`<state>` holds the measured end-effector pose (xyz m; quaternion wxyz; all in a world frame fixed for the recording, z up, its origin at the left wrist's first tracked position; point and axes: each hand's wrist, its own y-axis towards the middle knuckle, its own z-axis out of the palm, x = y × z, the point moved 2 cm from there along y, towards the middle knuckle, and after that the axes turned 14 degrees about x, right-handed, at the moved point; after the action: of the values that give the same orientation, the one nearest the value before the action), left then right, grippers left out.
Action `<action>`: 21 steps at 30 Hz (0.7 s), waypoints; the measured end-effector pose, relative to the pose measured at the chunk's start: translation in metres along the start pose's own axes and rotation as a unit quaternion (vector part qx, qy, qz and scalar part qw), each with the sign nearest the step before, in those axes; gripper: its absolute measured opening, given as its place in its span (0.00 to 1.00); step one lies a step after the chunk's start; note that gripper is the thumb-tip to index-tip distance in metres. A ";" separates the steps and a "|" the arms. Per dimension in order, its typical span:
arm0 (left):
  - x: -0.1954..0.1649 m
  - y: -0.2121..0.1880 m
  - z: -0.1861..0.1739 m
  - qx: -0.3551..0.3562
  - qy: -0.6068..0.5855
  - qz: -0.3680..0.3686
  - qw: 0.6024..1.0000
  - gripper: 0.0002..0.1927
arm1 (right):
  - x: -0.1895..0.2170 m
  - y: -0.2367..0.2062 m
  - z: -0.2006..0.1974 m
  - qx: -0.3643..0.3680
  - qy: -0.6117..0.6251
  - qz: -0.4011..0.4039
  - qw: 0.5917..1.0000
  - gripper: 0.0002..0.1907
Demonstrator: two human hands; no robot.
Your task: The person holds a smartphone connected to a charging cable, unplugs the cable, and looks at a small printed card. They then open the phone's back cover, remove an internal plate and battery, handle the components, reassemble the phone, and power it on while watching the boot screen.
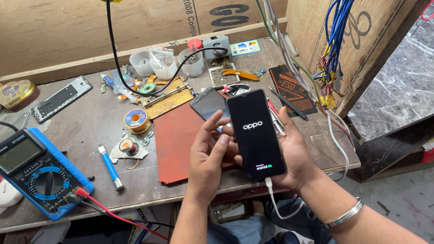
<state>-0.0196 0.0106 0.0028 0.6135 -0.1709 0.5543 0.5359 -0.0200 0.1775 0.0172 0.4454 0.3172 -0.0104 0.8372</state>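
Blue multimeter [37, 172] at workbench [88, 129] left front edge, red probe lead [120, 218] hanging off. Solder spool [136, 119] mid-bench, red mat [177, 141] beside it. White cups [166, 62] along back edge. Blue wire bundle [345, 7] on right wall.

One head-worn camera looks steeply down, close over the cluttered workbench [86, 117], facing its plywood back wall [45, 27].

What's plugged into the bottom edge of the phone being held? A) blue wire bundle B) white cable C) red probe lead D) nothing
B: a white cable runs down from the bottom edge of the black phone, which rests in the right hand while the left hand touches its side.
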 end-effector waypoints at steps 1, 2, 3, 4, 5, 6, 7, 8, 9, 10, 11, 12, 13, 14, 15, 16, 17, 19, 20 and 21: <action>0.000 -0.002 0.002 -0.004 -0.001 0.000 1.000 0.24 | 0.000 0.000 -0.002 0.004 0.002 -0.010 1.000 0.46; 0.000 -0.003 0.005 0.000 0.067 0.023 0.997 0.23 | 0.000 0.001 -0.005 -0.005 0.005 -0.012 1.000 0.45; 0.000 -0.005 0.009 0.004 0.134 0.045 0.990 0.23 | 0.000 0.000 -0.009 -0.015 0.008 -0.014 1.000 0.45; -0.001 -0.007 0.013 0.008 0.201 0.066 0.977 0.22 | 0.000 -0.002 -0.012 -0.025 0.012 -0.017 0.999 0.44; -0.004 -0.015 0.012 0.008 0.251 0.079 0.965 0.22 | -0.009 -0.001 -0.012 -0.039 0.021 -0.009 0.999 0.44; -0.007 -0.017 0.014 0.007 0.301 0.091 0.949 0.23 | -0.011 -0.001 -0.013 -0.054 0.030 -0.001 0.998 0.43; -0.010 -0.020 0.018 0.006 0.349 0.104 0.931 0.23 | -0.011 -0.002 -0.011 -0.070 0.039 0.007 0.997 0.43; -0.009 -0.024 0.024 0.011 0.434 0.107 0.895 0.24 | -0.012 -0.003 -0.011 -0.052 0.041 0.002 0.998 0.42; -0.016 -0.024 0.030 0.016 0.516 0.110 0.849 0.25 | -0.010 0.000 -0.008 -0.034 0.043 -0.005 0.998 0.41; -0.028 -0.025 0.035 0.023 0.593 0.113 0.797 0.26 | -0.008 0.003 -0.002 -0.016 0.045 -0.012 0.999 0.41; -0.027 -0.028 0.044 0.052 0.607 0.105 0.786 0.31 | -0.008 0.001 0.001 -0.006 0.028 -0.018 0.999 0.41; -0.022 -0.031 0.056 0.080 0.621 0.097 0.774 0.36 | -0.008 0.000 0.005 0.004 0.012 -0.022 1.000 0.41; -0.020 -0.031 0.066 0.108 0.635 0.089 0.760 0.42 | -0.008 0.000 0.008 0.016 -0.004 -0.026 1.000 0.41; -0.019 -0.028 0.074 0.118 0.626 0.076 0.767 0.45 | -0.008 0.000 0.011 0.013 0.000 -0.025 1.000 0.41; -0.017 -0.028 0.083 0.127 0.614 0.062 0.776 0.49 | -0.008 -0.003 0.012 0.008 0.005 -0.022 1.000 0.40; -0.015 -0.027 0.090 0.136 0.603 0.049 0.785 0.53 | -0.009 -0.005 0.013 0.003 0.008 -0.020 1.000 0.40; -0.013 -0.022 0.093 0.127 0.621 0.049 0.772 0.54 | -0.009 -0.006 0.015 0.024 0.003 -0.032 0.999 0.40; -0.010 -0.008 0.095 0.111 0.657 0.049 0.744 0.57 | -0.011 -0.009 0.016 0.062 -0.007 -0.058 0.996 0.39; -0.009 0.001 0.096 0.101 0.676 0.053 0.728 0.58 | -0.011 -0.008 0.016 0.115 0.014 -0.070 0.991 0.37; -0.008 0.009 0.096 0.091 0.695 0.056 0.711 0.58 | -0.010 -0.007 0.017 0.167 0.037 -0.081 0.982 0.35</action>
<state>0.0219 0.0872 0.0441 0.0372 -0.4073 0.8787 0.2463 -0.0021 0.1692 0.0232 0.4528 0.3560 0.1720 0.7991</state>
